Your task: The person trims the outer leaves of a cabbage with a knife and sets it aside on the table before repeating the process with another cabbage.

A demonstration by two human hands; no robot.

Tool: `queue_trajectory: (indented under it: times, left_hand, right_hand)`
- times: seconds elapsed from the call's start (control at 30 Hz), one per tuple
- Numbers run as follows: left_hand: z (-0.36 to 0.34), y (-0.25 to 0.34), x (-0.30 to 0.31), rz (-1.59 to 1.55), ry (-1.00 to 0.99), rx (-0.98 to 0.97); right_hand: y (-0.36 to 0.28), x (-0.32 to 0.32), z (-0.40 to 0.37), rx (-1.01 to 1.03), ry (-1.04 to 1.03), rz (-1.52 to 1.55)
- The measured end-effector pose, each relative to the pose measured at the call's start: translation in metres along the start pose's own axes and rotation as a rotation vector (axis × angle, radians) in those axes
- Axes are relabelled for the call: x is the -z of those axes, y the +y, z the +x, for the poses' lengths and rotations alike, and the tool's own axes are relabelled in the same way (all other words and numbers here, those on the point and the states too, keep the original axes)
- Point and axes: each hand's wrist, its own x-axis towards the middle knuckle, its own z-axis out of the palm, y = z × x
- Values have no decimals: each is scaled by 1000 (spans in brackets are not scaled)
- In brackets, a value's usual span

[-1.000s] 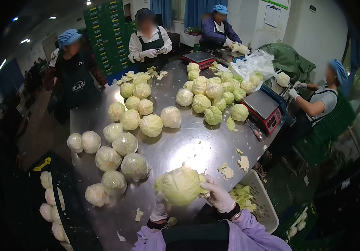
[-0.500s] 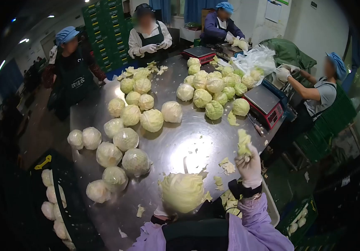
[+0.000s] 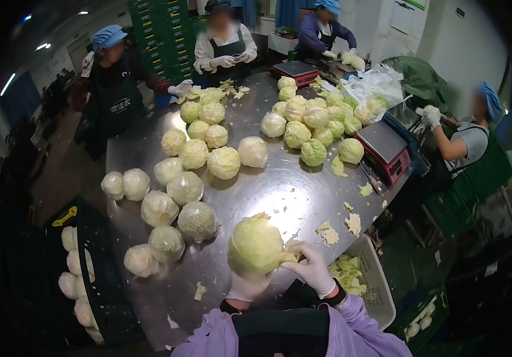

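Observation:
A pale green cabbage (image 3: 254, 243) is held up at the near edge of the metal table. My left hand (image 3: 249, 287), gloved in white, cups it from below; its fingers are partly hidden under the cabbage. At the cabbage's right side, my right hand (image 3: 315, 271), also gloved, has thumb and fingers closed on a loose outer cabbage leaf (image 3: 291, 257). Torn leaf pieces (image 3: 328, 233) lie on the table just beyond that hand. Below it to the right stands a white plastic basket (image 3: 381, 291) with leaf scraps (image 3: 346, 273) inside.
Film-wrapped cabbages (image 3: 197, 221) stand on the left of the metal table (image 3: 238, 199). Unwrapped cabbages (image 3: 313, 153) are piled at back right, beside a red scale (image 3: 385, 149) and a knife (image 3: 373, 180). Several co-workers stand around. A dark crate (image 3: 89, 279) of cabbages is at left.
My right hand has come down from the table's right side to the cabbage and now grips a leaf there. The leaf it held is gone from it. The cabbage has turned and risen slightly.

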Motion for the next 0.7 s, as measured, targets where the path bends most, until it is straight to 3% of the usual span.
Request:
queue_trajectory:
  times: [0.1, 0.2, 0.3, 0.37, 0.4, 0.47, 0.5, 0.53, 0.6, 0.63, 0.67, 0.7]
  left_hand:
    - [-1, 3, -1, -121, -27, 6]
    - [0, 13, -8, -36, 187, -82]
    - [0, 20, -4, -222, 160, -163]
    - [2, 13, -6, -313, 140, -31]
    - [2, 11, -6, -344, 136, 13]
    - [0, 8, 3, -375, 102, -20]
    - [-1, 7, 7, -392, 88, -37]
    - [1, 7, 10, -410, 76, -57]
    - [2, 6, 8, -429, 64, -71]
    - [4, 6, 3, -494, 65, -56]
    - [5, 9, 1, -526, 70, -51]
    - [5, 12, -1, -558, 76, -45]
  right_hand:
    - [9, -7, -2, -8, 76, -2]
    - [11, -8, -4, 116, 82, 21]
    - [30, -8, -12, 76, 146, 144]
    - [45, -5, -17, -306, 253, 499]
    - [61, 1, -20, -303, 248, 498]
    - [93, 23, -24, -450, 324, 404]
    - [86, 40, -25, -482, 122, -349]
    - [80, 41, -22, -471, 113, -355]
    - [69, 36, -23, 41, 211, -354]
    - [51, 26, -17, -47, 186, -19]
    - [30, 14, -12, -45, 182, -16]
    - [10, 2, -6, -114, 125, 202]
